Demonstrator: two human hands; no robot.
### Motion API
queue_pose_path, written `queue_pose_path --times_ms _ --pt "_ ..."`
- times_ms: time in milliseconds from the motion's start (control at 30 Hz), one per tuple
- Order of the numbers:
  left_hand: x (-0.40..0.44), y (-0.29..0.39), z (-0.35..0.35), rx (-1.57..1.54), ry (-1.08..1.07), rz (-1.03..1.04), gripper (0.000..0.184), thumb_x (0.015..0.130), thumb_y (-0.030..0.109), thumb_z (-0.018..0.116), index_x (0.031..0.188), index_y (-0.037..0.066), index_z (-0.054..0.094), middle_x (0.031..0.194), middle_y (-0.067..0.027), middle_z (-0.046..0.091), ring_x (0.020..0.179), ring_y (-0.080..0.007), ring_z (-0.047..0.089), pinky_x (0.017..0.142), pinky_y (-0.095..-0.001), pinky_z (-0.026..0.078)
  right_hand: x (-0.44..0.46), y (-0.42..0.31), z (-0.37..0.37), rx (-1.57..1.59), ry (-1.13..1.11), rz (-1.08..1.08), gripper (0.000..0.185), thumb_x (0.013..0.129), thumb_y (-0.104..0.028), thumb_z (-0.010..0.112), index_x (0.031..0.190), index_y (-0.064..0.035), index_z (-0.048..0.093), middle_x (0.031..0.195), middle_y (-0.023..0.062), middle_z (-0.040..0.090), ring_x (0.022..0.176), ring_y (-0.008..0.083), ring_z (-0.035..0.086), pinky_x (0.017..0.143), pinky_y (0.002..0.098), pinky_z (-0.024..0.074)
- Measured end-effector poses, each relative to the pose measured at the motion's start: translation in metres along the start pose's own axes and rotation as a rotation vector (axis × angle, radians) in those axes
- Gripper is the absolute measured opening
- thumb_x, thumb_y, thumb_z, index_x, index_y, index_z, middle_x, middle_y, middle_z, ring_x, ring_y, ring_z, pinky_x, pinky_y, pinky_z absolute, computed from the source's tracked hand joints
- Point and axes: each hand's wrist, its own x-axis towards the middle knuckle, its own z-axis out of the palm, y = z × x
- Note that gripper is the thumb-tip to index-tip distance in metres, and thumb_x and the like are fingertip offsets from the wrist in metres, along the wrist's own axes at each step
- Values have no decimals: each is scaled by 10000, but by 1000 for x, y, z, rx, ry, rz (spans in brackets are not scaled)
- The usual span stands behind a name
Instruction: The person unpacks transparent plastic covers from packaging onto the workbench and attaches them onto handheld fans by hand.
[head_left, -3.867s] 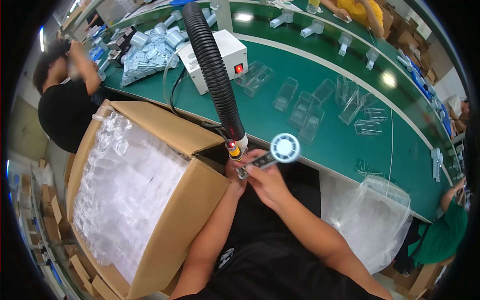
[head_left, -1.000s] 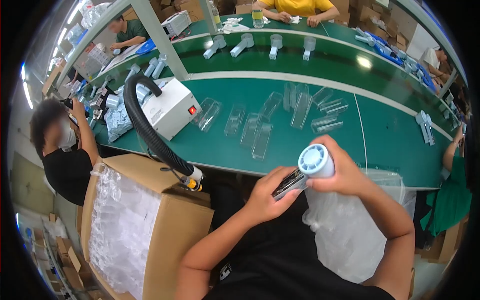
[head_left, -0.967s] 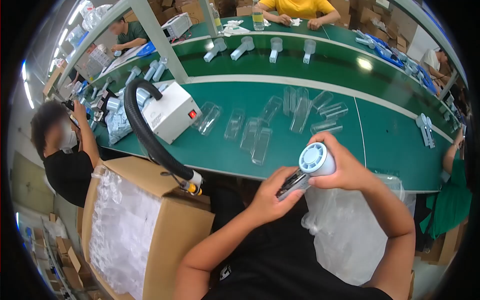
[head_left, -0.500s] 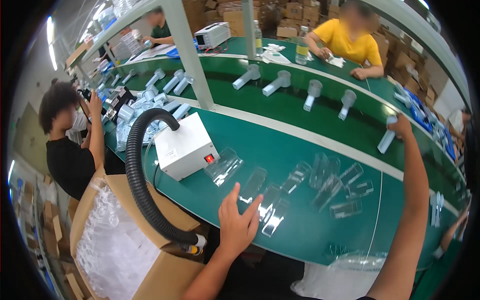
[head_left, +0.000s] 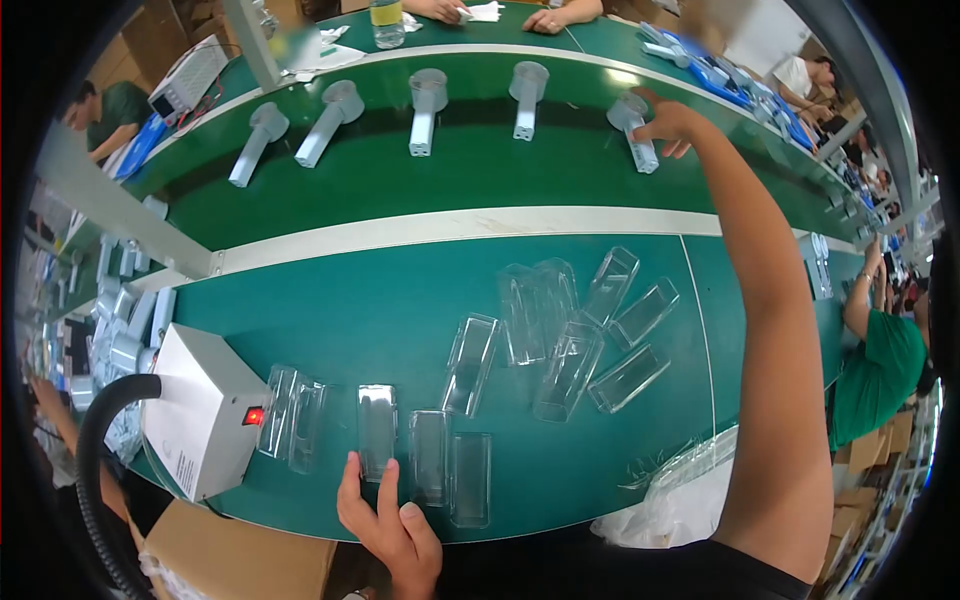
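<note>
My left hand is at the front edge of the green table, fingers spread and empty. Two of its fingertips are at the lower end of a clear plastic tray. Two more clear trays lie just to the right. Stretched out to the far right, my right hand has its fingers around the cup-shaped end of a light blue device, which lies on the dark green belt. Other light blue devices lie in a row to its left.
A white box with a red switch and black hose stands at left. More clear trays lie mid-table. A cardboard box and plastic bag are in front. Co-workers' hands rest across the belt; another person is at right.
My hands have parted from around the light blue device; my right hand has carried it onto the belt. My left hand has let go and moved to the trays. The view has shifted.
</note>
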Motion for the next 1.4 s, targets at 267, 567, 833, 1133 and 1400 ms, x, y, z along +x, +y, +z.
queue_pose_path --times_ms 267,567,833,1133,1400 --pt "-2 5 4 30 27 17 397 901 182 444 1207 -9 611 1395 -284 413 1193 -420 440 1001 -494 315 -52 26 33 -267 122 -517 361 759 -179 733 1111 -207 658 808 126 673 791 305 660 755 411 511" --pt "1 4 1 -2 33 49 418 821 209 623 1221 87 636 1358 -233 460 1155 -368 486 936 -477 345 -35 34 50 -357 341 -479 332 753 -273 733 1059 -162 669 895 163 679 841 356 651 725 458 510" --pt "1 7 -2 -63 0 -11 447 849 267 604 1278 144 617 1382 -209 453 1170 -351 500 935 -456 341 -76 -299 50 -104 299 -1082 334 926 -374 562 1188 -179 632 994 143 689 943 352 626 821 444 489" --pt "8 12 -10 -44 -49 -27 505 986 496 363 1242 158 639 1427 -280 383 1203 -433 446 965 -538 313 -31 -544 221 101 213 -753 496 926 -528 487 1228 -162 632 1205 157 638 1122 318 606 926 470 493" --pt "-4 1 -3 -177 81 -21 370 864 207 585 1223 161 659 1348 -180 472 1149 -353 474 982 -444 317 -94 -432 98 909 -506 -723 287 903 -232 631 1167 -121 606 881 83 659 687 142 637 568 282 560"
